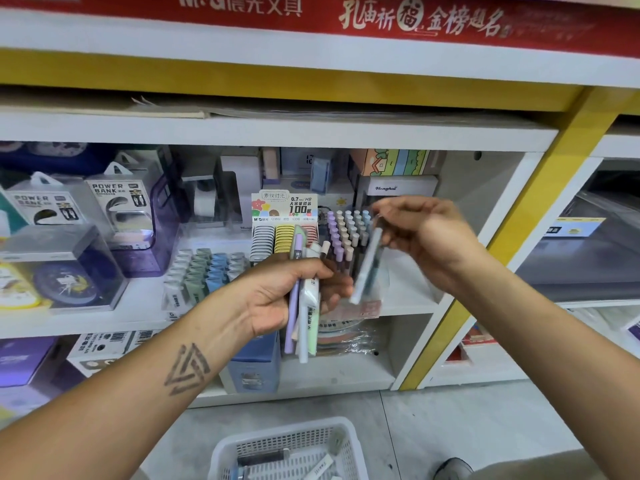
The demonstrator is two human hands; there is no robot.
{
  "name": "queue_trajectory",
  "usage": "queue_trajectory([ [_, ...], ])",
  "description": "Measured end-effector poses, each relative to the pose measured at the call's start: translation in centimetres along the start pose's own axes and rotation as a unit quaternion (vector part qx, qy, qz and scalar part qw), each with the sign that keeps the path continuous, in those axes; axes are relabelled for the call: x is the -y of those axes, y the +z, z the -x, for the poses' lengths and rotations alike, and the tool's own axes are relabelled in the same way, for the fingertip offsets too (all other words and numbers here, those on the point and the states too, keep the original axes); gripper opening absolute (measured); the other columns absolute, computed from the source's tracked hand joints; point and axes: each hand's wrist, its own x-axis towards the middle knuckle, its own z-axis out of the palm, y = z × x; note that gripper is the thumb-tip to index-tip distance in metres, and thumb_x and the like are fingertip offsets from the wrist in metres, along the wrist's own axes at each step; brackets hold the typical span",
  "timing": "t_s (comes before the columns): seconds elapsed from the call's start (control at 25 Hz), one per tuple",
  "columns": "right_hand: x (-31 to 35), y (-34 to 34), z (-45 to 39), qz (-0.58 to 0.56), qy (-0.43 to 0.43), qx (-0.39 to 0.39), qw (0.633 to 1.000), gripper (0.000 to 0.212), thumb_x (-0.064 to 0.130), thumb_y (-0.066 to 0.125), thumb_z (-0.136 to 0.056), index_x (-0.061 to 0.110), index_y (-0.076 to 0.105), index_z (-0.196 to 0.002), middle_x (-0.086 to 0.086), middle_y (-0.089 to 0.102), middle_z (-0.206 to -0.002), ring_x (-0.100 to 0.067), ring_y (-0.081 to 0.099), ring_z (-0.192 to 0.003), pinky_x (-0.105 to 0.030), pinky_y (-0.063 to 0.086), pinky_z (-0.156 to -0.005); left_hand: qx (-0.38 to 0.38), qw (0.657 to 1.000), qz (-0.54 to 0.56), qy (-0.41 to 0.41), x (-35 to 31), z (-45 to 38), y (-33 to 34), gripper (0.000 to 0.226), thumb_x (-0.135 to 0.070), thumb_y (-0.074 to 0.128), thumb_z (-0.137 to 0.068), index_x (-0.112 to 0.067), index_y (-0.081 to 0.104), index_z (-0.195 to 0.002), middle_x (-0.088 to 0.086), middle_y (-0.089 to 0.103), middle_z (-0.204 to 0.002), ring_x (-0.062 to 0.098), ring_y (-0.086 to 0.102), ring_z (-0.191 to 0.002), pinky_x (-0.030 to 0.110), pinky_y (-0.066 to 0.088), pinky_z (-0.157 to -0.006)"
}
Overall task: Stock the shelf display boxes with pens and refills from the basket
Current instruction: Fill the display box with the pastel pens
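Left hand (291, 292), palm up, grasps a bundle of pastel plastic pens (304, 306); at its two o'clock, the raised right hand (419, 233) pinches a blurred pale-blue pen (369, 268).

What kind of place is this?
It looks like a stationery shop. White shelves hold pens in display boxes and boxed power banks, and a red brand banner runs along the top.

"power bank" on clear boxes (116, 202)
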Motion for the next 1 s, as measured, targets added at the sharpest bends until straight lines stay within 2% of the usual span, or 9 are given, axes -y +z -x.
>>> queue_trajectory([
  [0.12, 0.5, -1.3, -0.4, 0.137, -0.107, -0.051, 0.983, 0.012, -0.001, 0.066, -0.092, 0.006, 0.068, -0.102, -0.016, 0.070, -0.071, -0.021, 0.065, -0.057, -0.027, 0.056, -0.058, -0.021, 1.000, 0.005, -0.007, -0.1, 0.1, -0.2, 0.017, 0.006, 0.065, -0.075, 0.003, 0.067, -0.091, 0.025, 0.069, -0.086, 0.027, 0.068, -0.067, 0.029, 0.057, -0.054],
  [0.24, -0.3, -1.2, -0.2, 0.261, -0.139, -0.012, 0.955, 0.017, 0.001, 0.067, -0.092, 0.015, 0.059, -0.096, -0.013, 0.071, -0.076, -0.024, 0.072, -0.071, -0.032, 0.061, -0.069, -0.031, 0.999, 0.005, -0.007, -0.1, 0.1, -0.1, 0.016, 0.007, 0.062, -0.081, 0.003, 0.065, -0.096, 0.021, 0.067, -0.079, 0.022, 0.063, -0.060, 0.025, 0.053, -0.051],
  [0.4, -2.0, -0.5, 0.2, 0.392, -0.181, 0.044, 0.901, 0.012, 0.004, 0.065, -0.094, 0.012, 0.056, -0.097, -0.009, 0.071, -0.084, -0.010, 0.071, -0.074, -0.026, 0.060, -0.072, -0.022, 1.000, -0.004, -0.003, -0.1, 0.3, 0.0, 0.019, 0.006, 0.062, -0.080, 0.002, 0.064, -0.098, 0.021, 0.066, -0.077, 0.022, 0.061, -0.058, 0.025, 0.053, -0.050],
  [0.48, -2.6, -0.1, 0.2, 0.423, -0.204, 0.051, 0.881, 0.011, 0.004, 0.065, -0.094, 0.010, 0.056, -0.096, -0.006, 0.070, -0.082, -0.006, 0.070, -0.073, -0.025, 0.059, -0.071, -0.018, 1.000, -0.007, 0.001, -0.2, 0.4, 0.0, 0.019, 0.006, 0.063, -0.079, 0.001, 0.063, -0.098, 0.022, 0.066, -0.078, 0.022, 0.061, -0.058, 0.026, 0.052, -0.050],
  [0.76, -2.0, -0.1, 0.2, 0.467, -0.205, 0.081, 0.856, 0.013, 0.003, 0.064, -0.093, 0.011, 0.059, -0.085, -0.004, 0.070, -0.076, -0.001, 0.068, -0.068, -0.014, 0.051, -0.063, -0.001, 1.000, -0.009, 0.003, -0.3, 0.6, -0.2, 0.014, 0.008, 0.062, -0.081, 0.001, 0.061, -0.094, 0.024, 0.065, -0.080, 0.023, 0.060, -0.058, 0.027, 0.052, -0.049],
  [0.84, -2.0, -0.1, 0.1, 0.496, -0.222, 0.087, 0.835, 0.007, 0.006, 0.068, -0.092, 0.008, 0.066, -0.085, -0.003, 0.069, -0.078, -0.005, 0.066, -0.070, -0.019, 0.051, -0.065, 0.006, 1.000, -0.006, 0.004, -0.3, 0.6, -0.2, 0.015, 0.008, 0.062, -0.081, 0.001, 0.061, -0.094, 0.024, 0.065, -0.080, 0.023, 0.060, -0.059, 0.027, 0.052, -0.049],
  [0.88, -2.0, 0.1, 0.0, 0.531, -0.235, 0.090, 0.809, 0.004, 0.009, 0.069, -0.091, 0.008, 0.071, -0.087, -0.003, 0.070, -0.082, -0.010, 0.065, -0.075, -0.026, 0.052, -0.070, 0.012, 1.000, -0.004, 0.003, -0.3, 0.7, -0.2, 0.016, 0.008, 0.062, -0.080, 0.001, 0.061, -0.095, 0.023, 0.065, -0.080, 0.023, 0.061, -0.059, 0.026, 0.052, -0.049],
  [0.96, -2.1, 0.6, -0.2, 0.593, -0.231, 0.097, 0.765, 0.013, 0.014, 0.067, -0.094, 0.007, 0.076, -0.099, -0.005, 0.067, -0.097, -0.021, 0.062, -0.089, -0.037, 0.050, -0.081, 0.027, 1.000, 0.003, -0.006, -0.2, 0.7, -0.2, 0.020, 0.006, 0.063, -0.078, 0.001, 0.063, -0.098, 0.022, 0.065, -0.080, 0.021, 0.061, -0.060, 0.025, 0.052, -0.049],
  [1.0, -2.0, 0.9, -0.2, 0.599, -0.215, 0.093, 0.766, 0.018, 0.017, 0.064, -0.096, 0.008, 0.077, -0.106, -0.005, 0.063, -0.104, -0.022, 0.060, -0.093, -0.036, 0.048, -0.082, 0.034, 0.999, 0.006, -0.011, -0.2, 0.7, -0.2, 0.023, 0.005, 0.064, -0.077, 0.000, 0.063, -0.099, 0.021, 0.065, -0.080, 0.020, 0.061, -0.060, 0.025, 0.052, -0.049],
])
